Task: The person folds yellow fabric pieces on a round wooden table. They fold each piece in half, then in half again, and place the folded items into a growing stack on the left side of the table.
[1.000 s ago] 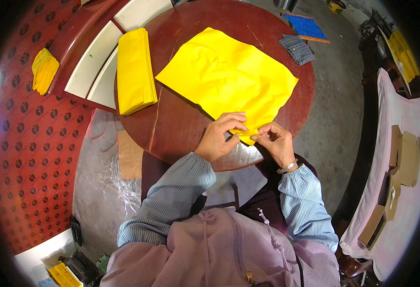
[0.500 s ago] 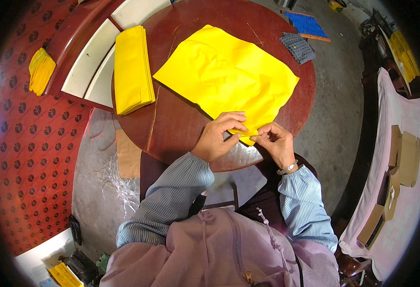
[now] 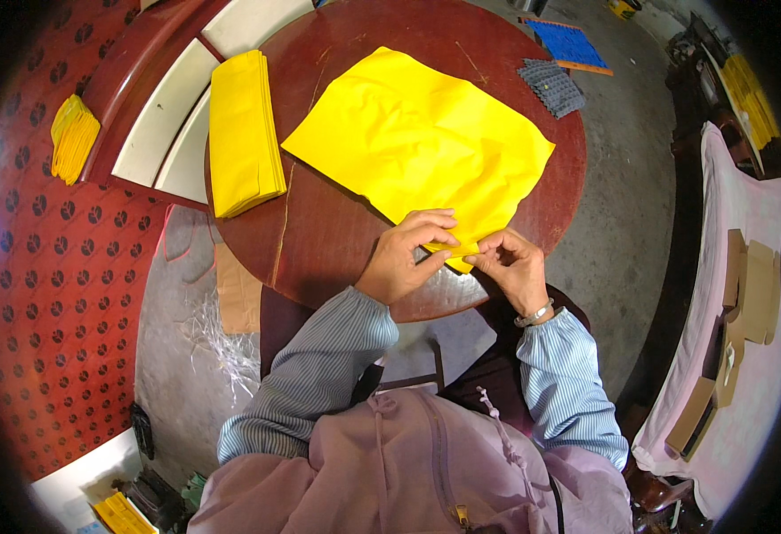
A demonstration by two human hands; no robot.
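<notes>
Little has changed over the last second: both hands keep working the near corner of the large, thin yellow paper sheet (image 3: 422, 147), so the fold seems unfinished. It lies flat on the round, glossy dark-red wooden table (image 3: 319, 240), reaching its near edge. The left hand (image 3: 404, 258) and right hand (image 3: 515, 267) pinch that corner, apparently creasing it. A folded yellow paper stack (image 3: 244, 133) rests by the table's left edge.
</notes>
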